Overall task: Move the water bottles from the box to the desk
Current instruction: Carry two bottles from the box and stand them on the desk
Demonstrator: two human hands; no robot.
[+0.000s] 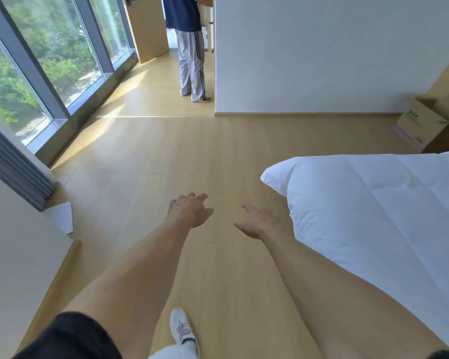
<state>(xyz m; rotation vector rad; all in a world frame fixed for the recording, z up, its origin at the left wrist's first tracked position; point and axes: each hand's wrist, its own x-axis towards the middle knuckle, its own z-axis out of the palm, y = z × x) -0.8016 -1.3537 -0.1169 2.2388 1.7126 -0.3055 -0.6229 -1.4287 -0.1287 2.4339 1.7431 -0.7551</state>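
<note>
The person's forearms are bare from elbow to wrist. The left hand [191,211] and right hand [261,224] carry no glove, ring or watch. A black short sleeve [70,335] covers the left upper arm at 7 o'clock; a dark sleeve edge [443,354] shows at 5 o'clock. One white lace-up sneaker [183,327] appears at 6 o'clock, below a white trouser hem [174,354].

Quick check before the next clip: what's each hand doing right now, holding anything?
Left hand: open, fingers loosely spread, holding nothing.
Right hand: open, fingers relaxed, holding nothing.
</note>
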